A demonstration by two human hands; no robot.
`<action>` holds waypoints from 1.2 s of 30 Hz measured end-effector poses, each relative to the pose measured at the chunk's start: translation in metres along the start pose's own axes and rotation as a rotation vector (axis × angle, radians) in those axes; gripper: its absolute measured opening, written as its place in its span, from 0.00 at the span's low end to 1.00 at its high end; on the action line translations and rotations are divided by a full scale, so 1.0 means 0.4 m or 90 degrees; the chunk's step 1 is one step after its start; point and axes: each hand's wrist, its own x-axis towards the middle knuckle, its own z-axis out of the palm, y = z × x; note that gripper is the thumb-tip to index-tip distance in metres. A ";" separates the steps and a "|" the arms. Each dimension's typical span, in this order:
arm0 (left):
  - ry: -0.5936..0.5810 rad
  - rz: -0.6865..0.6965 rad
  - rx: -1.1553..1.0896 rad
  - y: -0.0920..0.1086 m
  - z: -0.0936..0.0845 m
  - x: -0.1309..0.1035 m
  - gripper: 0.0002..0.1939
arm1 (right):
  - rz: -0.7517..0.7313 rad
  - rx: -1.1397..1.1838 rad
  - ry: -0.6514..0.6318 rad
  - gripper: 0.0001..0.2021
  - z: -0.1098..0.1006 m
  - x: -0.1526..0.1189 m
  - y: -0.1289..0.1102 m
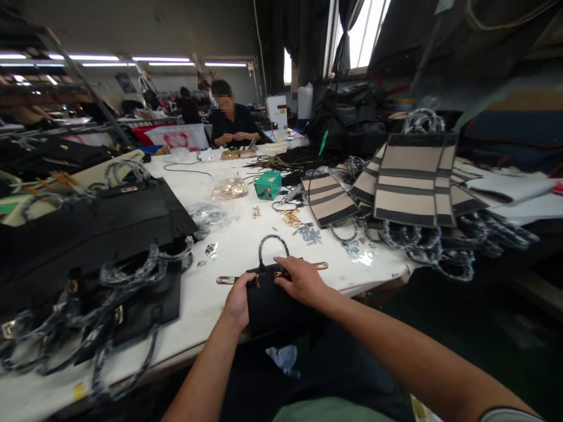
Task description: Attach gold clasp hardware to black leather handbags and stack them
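Note:
A small black handbag [275,313] lies at the table's front edge, with one wrapped handle [273,238] standing up from its top. My left hand [238,302] is closed on the bag's left edge, thumb on top near a gold fitting [258,281]. Across the upper right front, my right hand [303,281] has thumb and fingers drawn together at another gold fitting, which they partly cover. Straps with gold metal plates stick out on both sides, the left plate [226,280] and the right plate [322,266]. The bag's lower part is in shadow.
Black bags [132,217] with wrapped handles pile up at left; striped bags [413,176] stack at right. Beyond my hands lie grey metal pieces [309,234], gold pieces [291,218], a green box [268,185] and a plastic bag [230,188]. A co-worker [235,123] sits across the table.

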 end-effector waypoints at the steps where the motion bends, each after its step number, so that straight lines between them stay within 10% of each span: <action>1: -0.013 0.000 0.001 -0.001 0.000 -0.005 0.09 | -0.013 0.027 0.035 0.22 -0.010 -0.026 0.001; 8: -0.039 -0.005 -0.015 -0.007 0.015 -0.063 0.11 | -0.006 0.167 0.138 0.12 0.005 -0.252 0.019; 13: -0.015 0.056 -0.049 0.009 0.076 -0.132 0.14 | 0.059 0.184 0.207 0.16 0.007 -0.292 -0.006; 26: -0.038 0.431 0.198 -0.040 0.327 -0.293 0.22 | 0.014 0.208 0.308 0.64 -0.015 -0.282 -0.105; 31: -0.212 0.357 0.298 -0.088 0.376 -0.272 0.41 | 0.146 0.242 0.381 0.50 0.019 -0.321 -0.062; 36: -0.339 0.354 0.386 -0.122 0.381 -0.217 0.31 | 0.224 0.329 0.492 0.30 -0.096 -0.333 -0.005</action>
